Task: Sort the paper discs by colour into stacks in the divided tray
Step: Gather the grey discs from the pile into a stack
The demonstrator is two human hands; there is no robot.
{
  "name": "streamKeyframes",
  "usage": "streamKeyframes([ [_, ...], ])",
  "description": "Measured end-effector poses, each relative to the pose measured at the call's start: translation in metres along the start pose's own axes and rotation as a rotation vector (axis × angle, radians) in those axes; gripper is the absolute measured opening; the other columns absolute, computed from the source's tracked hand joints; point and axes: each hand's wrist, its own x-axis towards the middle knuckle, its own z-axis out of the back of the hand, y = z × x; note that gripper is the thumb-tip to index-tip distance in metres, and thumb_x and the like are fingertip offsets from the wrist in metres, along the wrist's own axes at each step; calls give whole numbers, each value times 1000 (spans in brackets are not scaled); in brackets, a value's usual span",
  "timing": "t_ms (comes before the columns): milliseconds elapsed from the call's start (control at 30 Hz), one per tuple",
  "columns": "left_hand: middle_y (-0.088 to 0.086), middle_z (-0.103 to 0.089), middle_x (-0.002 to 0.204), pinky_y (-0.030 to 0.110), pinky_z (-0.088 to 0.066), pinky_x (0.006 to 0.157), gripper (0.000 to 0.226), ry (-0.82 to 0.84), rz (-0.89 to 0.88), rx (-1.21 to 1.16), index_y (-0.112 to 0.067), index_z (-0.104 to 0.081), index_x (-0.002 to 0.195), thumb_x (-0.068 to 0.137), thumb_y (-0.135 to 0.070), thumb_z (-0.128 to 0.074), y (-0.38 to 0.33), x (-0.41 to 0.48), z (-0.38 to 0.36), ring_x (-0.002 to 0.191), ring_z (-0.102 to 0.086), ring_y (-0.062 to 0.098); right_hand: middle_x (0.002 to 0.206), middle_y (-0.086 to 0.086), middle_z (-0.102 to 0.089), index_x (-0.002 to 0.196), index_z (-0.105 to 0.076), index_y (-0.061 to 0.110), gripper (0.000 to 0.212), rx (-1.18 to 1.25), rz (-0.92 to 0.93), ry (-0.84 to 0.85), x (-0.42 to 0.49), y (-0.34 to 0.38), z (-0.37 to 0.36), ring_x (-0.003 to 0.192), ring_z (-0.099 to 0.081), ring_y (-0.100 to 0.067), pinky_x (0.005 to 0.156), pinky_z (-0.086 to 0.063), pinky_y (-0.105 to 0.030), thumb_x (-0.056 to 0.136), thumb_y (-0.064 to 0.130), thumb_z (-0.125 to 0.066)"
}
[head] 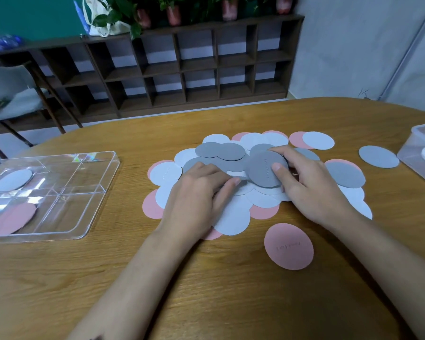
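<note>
Nearest, a lone pink disc (288, 245) on the tabletop (219, 290). These look feather-light, thin and bendy, so I'd pinch them by the rim. Left hand (196, 190) rests flat on the pile (233, 217), gripping nothing. Right hand (312, 187) fingers (277, 166) pinch a grey disc (266, 169), thumb on top. Divided tray (66, 217) sits well off left.

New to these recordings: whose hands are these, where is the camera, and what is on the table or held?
No machine: a person's bare hands, filmed by a wide-angle camera worn on the head, looking down. On the wooden table lies a pile of grey, white and pink paper discs. The right hand pinches a round grey paper disc, thumb on its face. The left hand rests on the pile. At left, the clear plastic divided tray holds one pale disc and one pink disc in separate compartments.
</note>
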Motion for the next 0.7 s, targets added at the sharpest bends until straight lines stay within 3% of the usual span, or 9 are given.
streamKeyframes([
  [133, -5, -66, 91, 35, -50, 65, 24, -133, -53, -22, -18, -78, 96, 103, -33, -60, -2, 1, 0, 83, -54, 12, 105, 11, -61, 131, -55, 35, 27, 22, 10, 26, -1, 3, -1, 91, -57, -4, 68, -43, -13, 108, 25, -45],
  [200, -3, -67, 89, 24, -47, 67, 18, -188, -58, -99, -16, -78, 95, 102, -26, -64, -5, 2, 2, 79, -57, 9, 100, 15, -62, 130, -56, 36, 27, 41, 16, 32, -1, 4, -1, 89, -58, -5, 69, -44, -17, 108, 24, -44],
  [300, -16, -66, 84, 12, -42, 70, 7, -210, -25, -168, -15, -76, 95, 98, -19, -71, -10, 3, 4, 72, -56, -8, 81, 18, -62, 128, -59, 36, 29, 70, 23, 39, -1, 4, -2, 84, -59, -8, 67, -41, -17, 109, 23, -42],
  [367, -20, -65, 81, 15, -48, 69, 6, -194, 6, -179, -17, -75, 102, 97, -18, -72, -12, 2, 2, 69, -60, -5, 77, 8, -64, 129, -60, 36, 30, 104, 29, 61, -2, 4, -3, 82, -61, -11, 71, -47, -24, 109, 23, -41],
  [500, -10, -72, 77, 22, -58, 69, 24, -152, 108, -235, -22, -76, 118, 93, -21, -76, -15, -1, -2, 71, -69, 6, 77, 1, -65, 130, -61, 38, 31, 142, 65, 98, -5, 7, -4, 79, -63, -15, 76, -55, -48, 110, 29, -38],
  [600, -9, -73, 75, 22, -58, 68, 22, -158, 132, -239, -23, -79, 114, 92, -21, -77, -15, 0, -1, 70, -70, 7, 80, 2, -66, 132, -59, 38, 30, 143, 95, 134, -7, 9, -5, 80, -64, -16, 76, -55, -49, 109, 38, -40],
  [700, -11, -72, 72, 23, -57, 67, 14, -167, 149, -252, -21, -81, 105, 91, -22, -79, -14, 1, 0, 65, -69, 6, 99, -5, -71, 144, -50, 43, 40, 91, 95, 185, -7, 7, -8, 88, -65, -22, 77, -53, -50, 104, 40, -52],
])
